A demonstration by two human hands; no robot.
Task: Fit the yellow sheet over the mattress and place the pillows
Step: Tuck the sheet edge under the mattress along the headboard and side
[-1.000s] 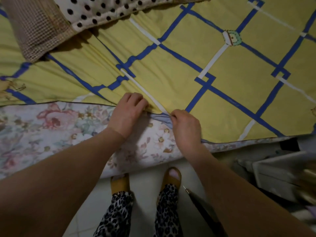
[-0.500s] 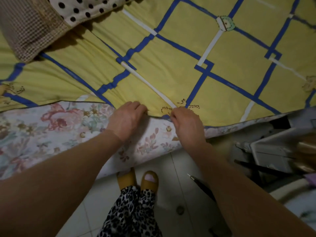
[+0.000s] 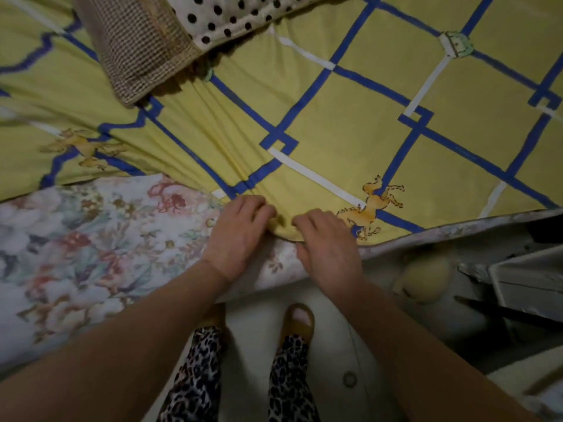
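Head view
Sheet: the yellow sheet [image 3: 350,117], with its blue and white grid, lies spread over most of the mattress [image 3: 76,254]; its near hem stops at the bed's edge, bunched into a small fold between the two hands.
Mattress: floral, bare at the near left corner, where the sheet does not reach.
Left hand: the left hand [image 3: 237,236] sits at the hem, fingers curled down into the bunched cloth, pinching it.
Right hand: the right hand [image 3: 329,242] is just beside the left, fingers bent over the same fold, gripping the hem at the mattress edge.
Pillows: a brown checked pillow [image 3: 137,47] and a polka-dot pillow [image 3: 231,13] lie touching on the sheet at the far left.
Floor: pale tiles below, the person's feet in yellow slippers [image 3: 300,319], leopard-print trousers [image 3: 289,382].
Right side: a grey frame [image 3: 518,278] stands beside the bed; I cannot tell what it is.
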